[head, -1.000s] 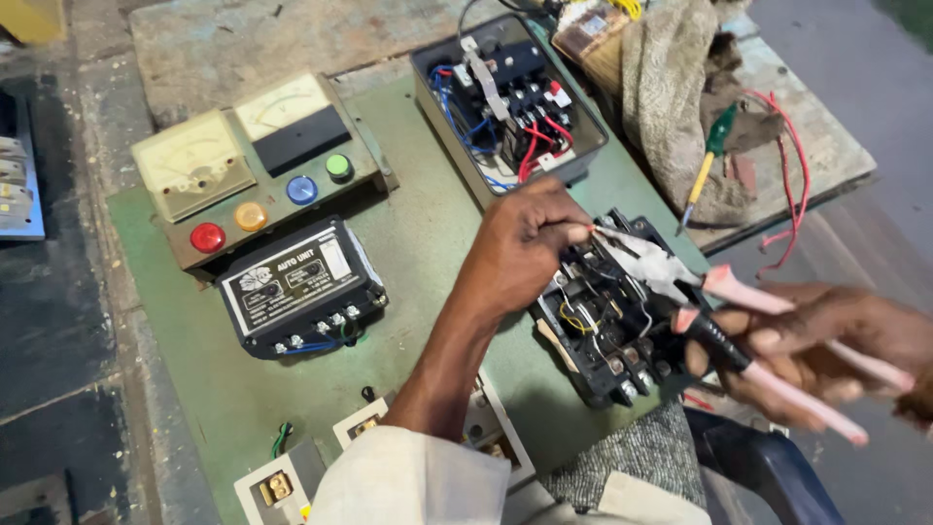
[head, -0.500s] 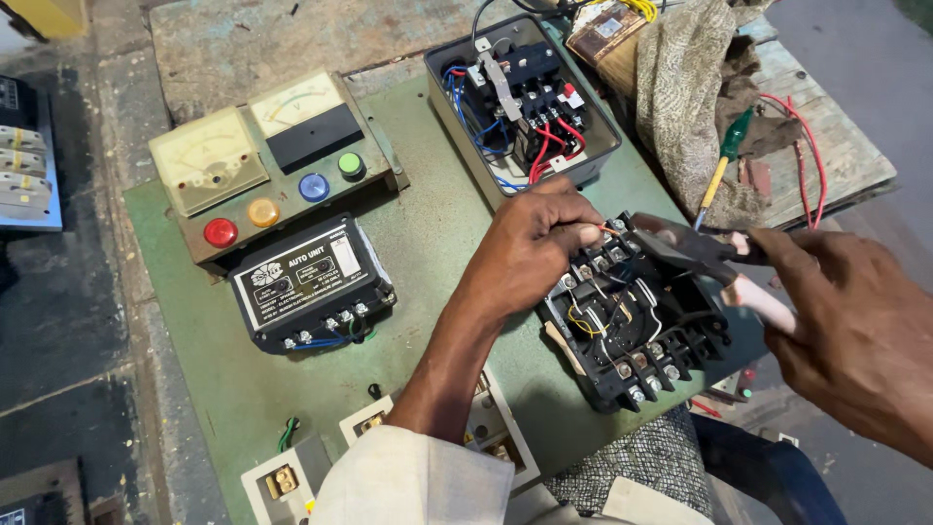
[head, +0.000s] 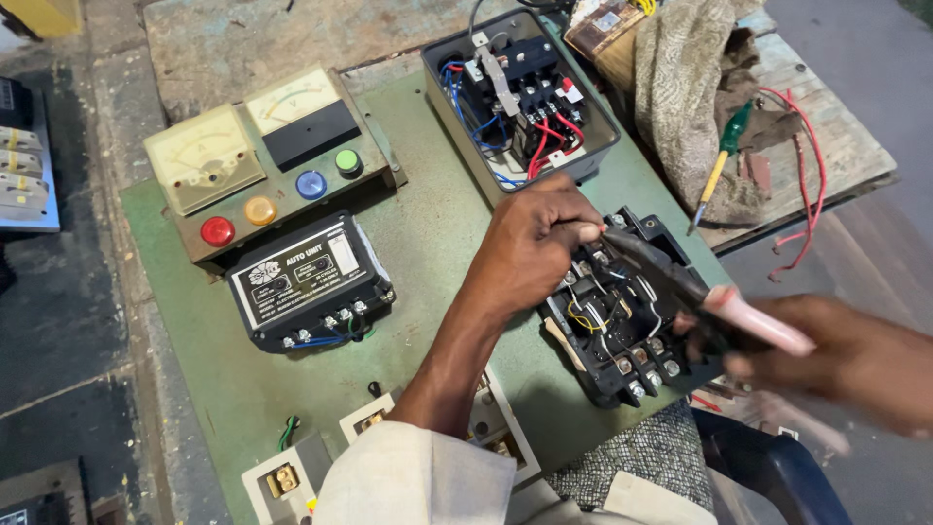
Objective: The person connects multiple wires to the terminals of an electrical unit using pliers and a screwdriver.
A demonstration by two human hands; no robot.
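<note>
My left hand rests on the upper left of a black contactor block with several wires and screw terminals, its fingers pinched at a small part there. My right hand, blurred, grips pliers with pink handles. The dark jaws of the pliers reach to the fingertips of my left hand, over the block. The block lies on a green panel board.
On the board are a grey box with two meters and coloured push buttons, a black relay unit, an open starter box with red and blue wires, and white switches. A cloth and a green-handled screwdriver lie to the right.
My right hand brought the pliers in from the right until the jaws met my left fingertips over the block. The view has drawn closer. My left hand stayed on the block.
</note>
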